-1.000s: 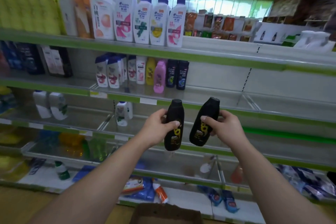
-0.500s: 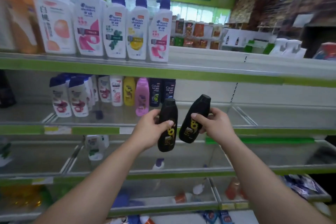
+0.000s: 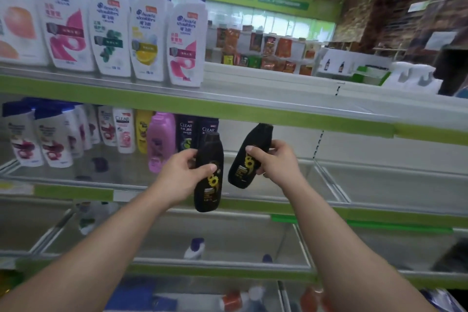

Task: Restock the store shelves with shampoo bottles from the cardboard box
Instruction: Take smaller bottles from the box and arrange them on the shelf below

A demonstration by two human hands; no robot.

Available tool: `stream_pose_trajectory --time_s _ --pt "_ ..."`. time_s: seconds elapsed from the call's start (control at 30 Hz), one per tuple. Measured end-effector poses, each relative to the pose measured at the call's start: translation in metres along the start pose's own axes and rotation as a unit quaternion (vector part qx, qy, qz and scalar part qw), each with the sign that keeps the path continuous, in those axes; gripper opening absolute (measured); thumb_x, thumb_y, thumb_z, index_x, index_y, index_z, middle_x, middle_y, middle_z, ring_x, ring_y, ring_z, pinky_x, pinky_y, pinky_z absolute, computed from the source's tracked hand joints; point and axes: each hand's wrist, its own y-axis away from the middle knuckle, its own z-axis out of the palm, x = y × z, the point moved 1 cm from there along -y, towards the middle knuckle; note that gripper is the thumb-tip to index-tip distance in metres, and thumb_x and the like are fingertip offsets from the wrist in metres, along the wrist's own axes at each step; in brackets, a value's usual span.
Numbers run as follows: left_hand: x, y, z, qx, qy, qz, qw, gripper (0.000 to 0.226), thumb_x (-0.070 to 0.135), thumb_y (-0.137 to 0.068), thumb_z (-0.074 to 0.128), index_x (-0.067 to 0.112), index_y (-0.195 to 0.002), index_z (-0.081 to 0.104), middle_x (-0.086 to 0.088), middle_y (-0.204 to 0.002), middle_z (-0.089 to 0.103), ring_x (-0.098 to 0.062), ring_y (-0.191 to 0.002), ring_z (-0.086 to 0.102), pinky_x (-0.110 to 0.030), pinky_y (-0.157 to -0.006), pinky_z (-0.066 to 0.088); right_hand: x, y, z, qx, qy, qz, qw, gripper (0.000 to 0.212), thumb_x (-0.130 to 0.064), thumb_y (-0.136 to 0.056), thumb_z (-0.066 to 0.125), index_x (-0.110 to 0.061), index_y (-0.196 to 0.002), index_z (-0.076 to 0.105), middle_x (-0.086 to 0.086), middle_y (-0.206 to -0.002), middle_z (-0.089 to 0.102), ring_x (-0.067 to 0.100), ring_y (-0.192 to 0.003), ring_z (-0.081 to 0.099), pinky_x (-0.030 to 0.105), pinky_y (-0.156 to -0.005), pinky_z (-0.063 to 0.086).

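While both arms reach toward the second shelf, my left hand grips one black bottle upright and my right hand grips another black bottle, tilted.

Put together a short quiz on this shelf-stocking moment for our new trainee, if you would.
1. True or false: the left hand grips the left black bottle and the right hand grips the right black bottle.
2. Which one is clearly tilted? A) left black bottle; B) right black bottle; C) neither.
3. Fill in: the bottle standing just left of the dark CLEAR bottles is ____ in colour.
Key: 1 true; 2 B; 3 pink, the pink bottle.
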Motion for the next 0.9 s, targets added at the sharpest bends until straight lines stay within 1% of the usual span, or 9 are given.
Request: stream_pose_trajectory --time_s 0.17,0.23,0.33,0.4,0.47,0.6,0.7,0.77,0.9 --pt "0.011 -0.01 0.031 0.026 0.009 -0.025 0.999 0.021 0.022 -0.088 0.074 0.024 -0.108 0.067 0.004 -0.096 0.076 0.0 -0.081 0.07 -0.012 -0.063 0.048 0.017 -0.055 -0.018 -0.011 0.008 0.005 1.0 0.047 -0.036 -0.078 0.082 -0.013 -0.111 0.059 0.006 -0.089 0.074 0.021 -0.061 0.069 0.039 -0.065 0.057" --pt "0.014 -0.013 0.038 0.042 0.006 -0.031 0.999 0.019 0.022 -0.088 0.073 0.026 -0.106 0.067 0.005 -0.095 0.076 0.002 -0.079 0.07 -0.012 -0.062 0.047 0.021 -0.075 -0.018 -0.021 -0.001 0.015 1.0 0.041 -0.033 -0.078 0.084 -0.015 -0.108 0.062 0.004 -0.089 0.073 0.023 -0.066 0.07 0.038 -0.067 0.058" --pt "0.014 -0.016 0.043 0.06 0.012 -0.043 0.997 0.016 0.02 -0.088 0.073 0.026 -0.102 0.067 0.006 -0.091 0.076 0.005 -0.075 0.069 -0.011 -0.061 0.046 0.027 -0.105 -0.007 -0.05 0.043 0.007 0.998 0.035 -0.042 -0.074 0.084 -0.02 -0.097 0.07 0.001 -0.088 0.075 0.023 -0.075 0.072 0.04 -0.074 0.06" --pt "0.013 -0.015 0.044 0.065 0.018 -0.047 0.997 0.017 0.018 -0.088 0.074 0.025 -0.102 0.068 0.005 -0.091 0.077 0.003 -0.077 0.07 -0.016 -0.067 0.048 0.033 -0.122 0.005 -0.062 0.069 -0.006 0.996 0.033 -0.048 -0.072 0.083 -0.02 -0.082 0.068 -0.002 -0.082 0.073 0.022 -0.078 0.071 0.041 -0.075 0.06" --pt "0.01 -0.015 0.041 0.071 0.022 -0.05 0.996 0.02 0.018 -0.087 0.075 0.024 -0.105 0.069 0.005 -0.094 0.078 -0.004 -0.086 0.072 -0.023 -0.074 0.051 0.035 -0.134 0.017 -0.068 0.108 -0.01 0.992 0.034 -0.05 -0.077 0.079 -0.019 -0.075 0.065 -0.005 -0.075 0.068 0.017 -0.076 0.066 0.033 -0.071 0.054" --pt "0.005 -0.008 0.031 0.071 0.034 -0.063 0.995 0.024 0.019 -0.088 0.073 0.024 -0.111 0.067 0.007 -0.1 0.077 -0.008 -0.095 0.072 -0.031 -0.085 0.053 0.037 -0.155 0.044 -0.083 0.118 -0.003 0.989 0.051 -0.06 -0.077 0.073 -0.009 -0.079 0.073 0.005 -0.084 0.074 0.02 -0.08 0.069 0.038 -0.08 0.058" --pt "0.0 -0.001 0.022 0.07 0.048 -0.071 0.994 0.027 0.018 -0.089 0.072 0.024 -0.115 0.066 0.007 -0.104 0.077 -0.009 -0.1 0.072 -0.033 -0.089 0.054 0.031 -0.162 0.058 -0.12 0.204 0.029 0.971 0.052 -0.062 -0.091 0.057 -0.016 -0.068 0.06 -0.001 -0.071 0.06 0.013 -0.073 0.057 0.025 -0.07 0.044" --pt "-0.003 0.002 0.017 0.074 0.049 -0.071 0.994 0.029 0.018 -0.088 0.073 0.024 -0.116 0.065 0.006 -0.105 0.077 -0.011 -0.101 0.072 -0.034 -0.091 0.053 0.029 -0.166 0.058 -0.121 0.246 0.03 0.961 0.051 -0.062 -0.097 0.046 -0.017 -0.075 0.057 -0.001 -0.072 0.055 0.018 -0.083 0.054 0.025 -0.076 0.04" --pt "-0.008 0.007 0.005 0.083 0.047 -0.07 0.993 0.028 0.015 -0.089 0.072 0.025 -0.115 0.066 0.006 -0.103 0.077 -0.008 -0.099 0.072 -0.028 -0.088 0.053 0.032 -0.169 0.065 -0.118 0.282 0.003 0.952 0.046 -0.054 -0.101 0.044 -0.015 -0.094 0.068 0.005 -0.084 0.062 0.025 -0.092 0.059 0.03 -0.081 0.043"
